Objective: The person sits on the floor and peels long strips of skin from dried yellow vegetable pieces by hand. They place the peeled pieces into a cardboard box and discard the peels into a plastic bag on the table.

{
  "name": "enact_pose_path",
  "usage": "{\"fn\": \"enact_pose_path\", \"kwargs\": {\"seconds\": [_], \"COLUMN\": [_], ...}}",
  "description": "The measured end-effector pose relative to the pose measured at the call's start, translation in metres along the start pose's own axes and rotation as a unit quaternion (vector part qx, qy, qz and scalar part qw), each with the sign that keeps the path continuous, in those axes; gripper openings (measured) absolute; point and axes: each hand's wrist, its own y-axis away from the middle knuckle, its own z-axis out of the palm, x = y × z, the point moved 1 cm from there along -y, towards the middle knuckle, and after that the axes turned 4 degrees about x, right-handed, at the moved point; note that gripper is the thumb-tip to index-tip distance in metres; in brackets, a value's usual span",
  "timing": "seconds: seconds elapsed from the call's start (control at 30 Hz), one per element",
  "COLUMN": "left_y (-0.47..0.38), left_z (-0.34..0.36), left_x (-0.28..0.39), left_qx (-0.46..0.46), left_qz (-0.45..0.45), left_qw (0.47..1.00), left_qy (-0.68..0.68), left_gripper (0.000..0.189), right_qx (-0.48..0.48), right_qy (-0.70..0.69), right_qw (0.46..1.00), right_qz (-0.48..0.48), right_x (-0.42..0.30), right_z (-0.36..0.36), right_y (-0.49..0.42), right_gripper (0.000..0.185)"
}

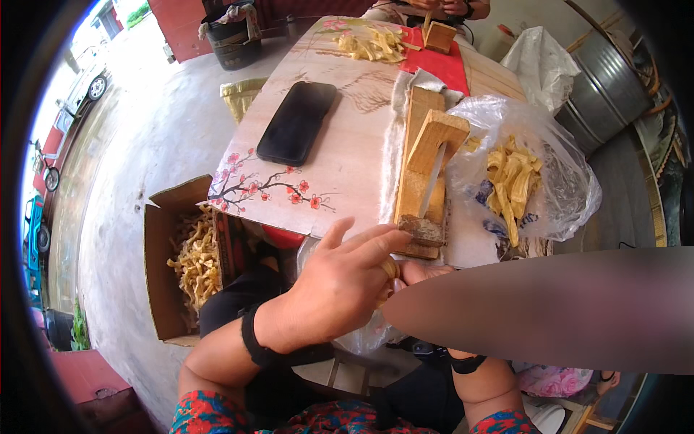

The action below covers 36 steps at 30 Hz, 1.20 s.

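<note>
My left hand is curled around a small yellowish piece just off the table's near edge. Close against it are the fingers of my right hand. A blurred patch covers most of that hand, so its grip cannot be made out. Directly beyond my fingers stands a wooden cutting jig, a long board with a raised block and a thin metal blade set at a slant. It rests on a whitish cloth. To its right, a clear plastic bag lies open with yellowish strips on it.
A black smartphone lies on the flower-printed table. Left of my knee, a cardboard box holds many cut pieces. Across the table are another person's hands, a second wooden block and a strip pile.
</note>
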Motion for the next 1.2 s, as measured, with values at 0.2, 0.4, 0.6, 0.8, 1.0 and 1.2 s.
{"fn": "enact_pose_path", "kwargs": {"seconds": [0.2, 0.4, 0.6, 0.8, 1.0, 1.2], "left_y": [0.003, 0.0, -0.001, -0.011, -0.022, -0.039], "left_z": [-0.009, -0.028, -0.015, -0.015, 0.006, 0.04], "left_x": [-0.008, -0.02, -0.023, -0.004, -0.024, -0.042], "left_qx": [0.041, 0.109, 0.032, -0.031, 0.083, 0.097], "left_qz": [-0.09, -0.187, -0.363, -0.39, -0.337, -0.298], "left_qw": [0.879, 0.852, 0.755, 0.724, 0.806, 0.908], "left_qy": [0.466, 0.477, 0.546, 0.569, 0.479, 0.277], "left_gripper": [0.013, 0.021, 0.044, 0.018, 0.007, 0.01], "right_qx": [-0.009, -0.075, -0.053, -0.013, 0.203, 0.285], "right_qy": [-0.333, -0.521, -0.482, -0.381, -0.376, -0.019], "right_qw": [0.942, 0.82, 0.85, 0.908, 0.87, 0.934], "right_qz": [0.032, 0.223, 0.206, 0.173, 0.246, 0.214], "right_x": [0.03, 0.022, 0.021, 0.02, 0.039, 0.074], "right_z": [0.006, 0.001, -0.007, -0.015, -0.023, -0.009], "right_y": [0.02, 0.013, 0.005, 0.003, -0.009, -0.03], "right_gripper": [0.022, 0.027, 0.031, 0.022, 0.013, 0.013]}}
